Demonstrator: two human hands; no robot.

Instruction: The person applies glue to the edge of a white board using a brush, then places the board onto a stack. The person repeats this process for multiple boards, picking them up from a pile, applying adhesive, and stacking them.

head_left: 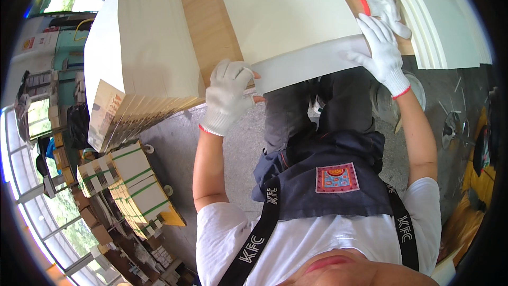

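A large cream sheet [291, 10] lies on a wooden table in front of me. Along its near edge runs a greyish-white strip [307, 66]; whether it is the sheet's own bent edge or a separate piece I cannot tell. My right hand [382, 55], in a white knitted glove with a red cuff, rests on the strip's right end, fingers spread. My left hand [226, 95], gloved alike with thumb and a fingertip bare, is at the strip's left end. Its fingers are half curled, and a gap shows between thumb and forefinger.
A tall stack of cream sheets [153, 37] stands at the left of the table [209, 21]. At the right lie a loose white glove [383, 5] and another layered stack [444, 16]. Strapped bundles [135, 180] sit on a wheeled cart at lower left. A round pail [415, 92] stands beyond my right forearm.
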